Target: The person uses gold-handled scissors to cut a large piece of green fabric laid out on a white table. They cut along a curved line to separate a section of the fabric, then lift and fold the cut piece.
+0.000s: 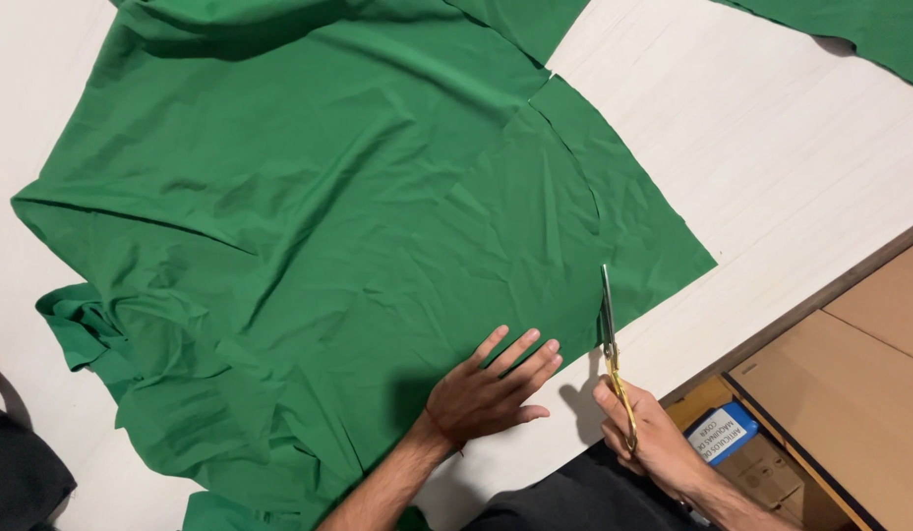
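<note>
A large sheet of green fabric (319,216) lies spread and wrinkled over a pale wooden table (771,147). My left hand (491,388) rests flat on the fabric near its lower edge, fingers spread and pointing up to the right. My right hand (648,433) grips the gold handles of a pair of scissors (611,339). The steel blades point away from me and enter the fabric's edge, just right of my left hand. A curved cut line runs up through the cloth beyond the blade tips.
Another piece of green fabric (869,29) lies at the table's far right corner. Cardboard boxes (850,383) stand below the table's right edge, with a small blue and white packet (722,433) among them. A dark object (19,472) sits at the lower left.
</note>
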